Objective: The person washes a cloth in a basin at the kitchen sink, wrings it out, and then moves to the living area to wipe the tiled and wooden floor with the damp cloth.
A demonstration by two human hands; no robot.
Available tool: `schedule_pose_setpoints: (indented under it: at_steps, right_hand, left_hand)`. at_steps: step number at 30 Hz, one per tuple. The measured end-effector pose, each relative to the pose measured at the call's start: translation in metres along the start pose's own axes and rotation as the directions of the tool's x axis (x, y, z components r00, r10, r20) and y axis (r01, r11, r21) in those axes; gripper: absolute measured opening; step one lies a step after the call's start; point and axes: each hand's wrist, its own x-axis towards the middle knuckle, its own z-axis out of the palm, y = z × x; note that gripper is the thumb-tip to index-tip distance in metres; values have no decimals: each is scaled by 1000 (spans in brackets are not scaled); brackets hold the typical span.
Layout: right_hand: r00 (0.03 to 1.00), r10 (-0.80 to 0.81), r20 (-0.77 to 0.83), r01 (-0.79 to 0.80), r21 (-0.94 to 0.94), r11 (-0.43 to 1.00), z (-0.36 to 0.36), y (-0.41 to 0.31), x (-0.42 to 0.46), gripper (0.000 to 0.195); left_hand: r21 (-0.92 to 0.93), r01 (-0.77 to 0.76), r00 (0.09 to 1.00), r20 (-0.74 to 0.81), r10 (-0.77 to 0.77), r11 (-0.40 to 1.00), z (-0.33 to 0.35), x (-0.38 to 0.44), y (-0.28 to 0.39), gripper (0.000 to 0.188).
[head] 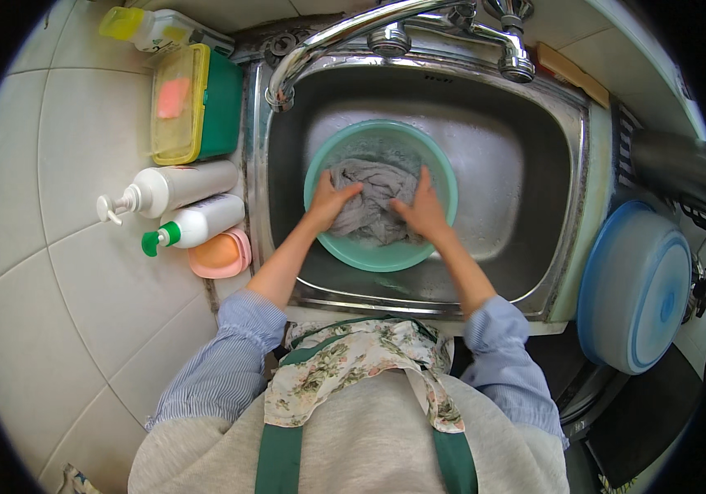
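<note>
A mint-green plastic basin [448, 179] sits inside the stainless steel sink [544, 154], towards its left half. In the basin lies a wet, crumpled grey cloth [374, 185] in water with some froth around it. My left hand [329, 200] grips the cloth's left side, thumb on top and fingers partly hidden behind it. From the right, my right hand [419, 207] grips the cloth too, its thumb pressing inward over the folds. The cloth's underside cannot be seen.
The chrome faucet spout [322, 49] arches over the sink's upper left. On the left ledge are a green box with a yellow-rimmed lid [195, 105], a white pump bottle [186, 185], a green-topped pump bottle [205, 219] and a pink soap dish [242, 250]. A blue-rimmed basin [637, 290] leans at right.
</note>
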Motion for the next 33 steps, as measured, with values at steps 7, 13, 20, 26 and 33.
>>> schedule_pose_setpoints:
  at_steps: [7, 13, 20, 26, 33]
  right_hand:
    - [961, -63, 268, 182, -445, 877, 59, 28, 51, 41]
    - [826, -399, -398, 453, 48, 890, 50, 11, 57, 27]
    - [745, -598, -295, 606, -75, 792, -1, -110, -51, 21]
    - [845, -379, -379, 424, 41, 905, 13, -107, 6, 20]
    - [988, -24, -153, 59, 227, 972, 13, 39, 39, 47]
  left_hand:
    - [763, -149, 987, 150, 51, 629, 31, 24, -50, 70]
    - [-469, 500, 865, 235, -443, 728, 13, 74, -38, 29]
    - [-674, 243, 887, 445, 121, 697, 43, -8, 28, 34]
    - [-590, 217, 975, 91, -203, 778, 48, -15, 8, 33]
    - [-116, 219, 976, 12, -220, 969, 23, -1, 39, 30]
